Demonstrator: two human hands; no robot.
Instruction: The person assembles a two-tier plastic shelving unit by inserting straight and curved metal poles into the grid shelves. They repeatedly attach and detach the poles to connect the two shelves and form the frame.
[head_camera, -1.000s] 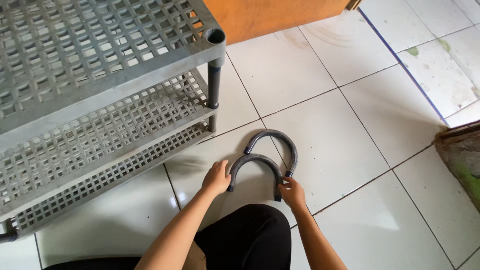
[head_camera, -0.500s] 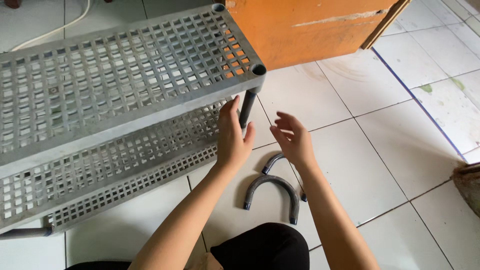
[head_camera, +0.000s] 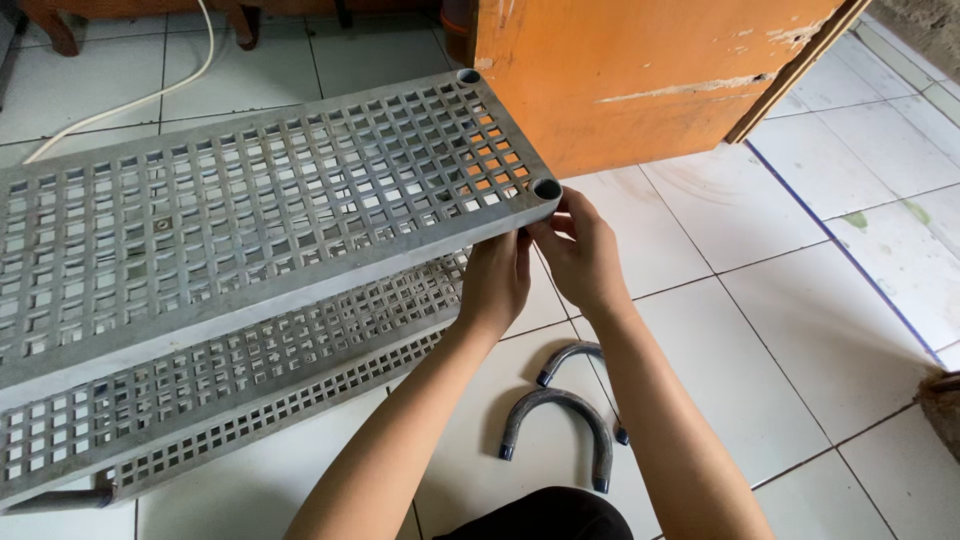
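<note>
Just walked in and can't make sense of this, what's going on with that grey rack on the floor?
A person is kneeling or sitting on the white tiled floor with both hands at the near corner of a grey plastic shelf rack. The left hand and right hand are just under the top tier's corner socket, apparently around the leg there, which they hide. Two curved grey U-shaped pieces lie on the tiles by the person's knee. An orange wooden panel stands behind.

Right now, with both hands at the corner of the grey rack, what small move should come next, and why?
Probably grip the post under the top shelf corner more firmly. Both the left hand and right hand sit just below the corner socket, which is open, and the curved pipes lie untouched on the floor.
</note>
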